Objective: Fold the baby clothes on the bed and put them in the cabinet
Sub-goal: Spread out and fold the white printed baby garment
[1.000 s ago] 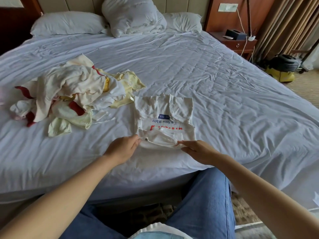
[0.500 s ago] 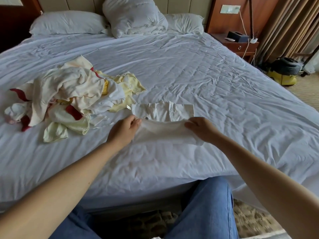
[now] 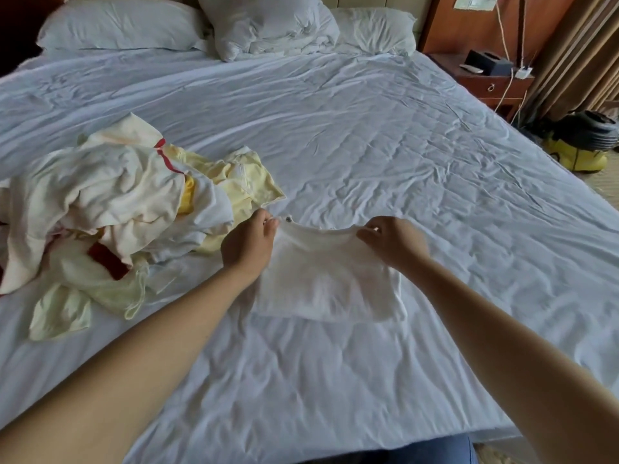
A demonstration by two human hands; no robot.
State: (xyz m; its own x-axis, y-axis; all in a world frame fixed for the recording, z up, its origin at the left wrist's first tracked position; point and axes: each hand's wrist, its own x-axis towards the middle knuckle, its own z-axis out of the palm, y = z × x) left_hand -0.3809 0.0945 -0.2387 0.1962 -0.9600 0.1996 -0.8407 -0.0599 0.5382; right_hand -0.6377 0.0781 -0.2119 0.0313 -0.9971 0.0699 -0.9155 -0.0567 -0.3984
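Note:
A small white baby garment (image 3: 321, 279) lies folded over on the white bed sheet (image 3: 385, 155). My left hand (image 3: 249, 244) pinches its far left corner, beside a metal snap. My right hand (image 3: 393, 241) pinches the far right corner of the same edge. The far edge is lifted a little off the sheet between my hands. A heap of unfolded baby clothes (image 3: 110, 209), cream, pale yellow and red-trimmed, lies to the left, close to my left hand. No cabinet is in view.
Three white pillows (image 3: 264, 21) lie at the head of the bed. A wooden nightstand (image 3: 489, 80) with a black box and cables stands at the far right. A yellow and black appliance (image 3: 582, 142) sits on the floor beside the bed.
Both hands carried the garment's near edge up and away from me, folding it over. The printed front that showed a second ago is covered.

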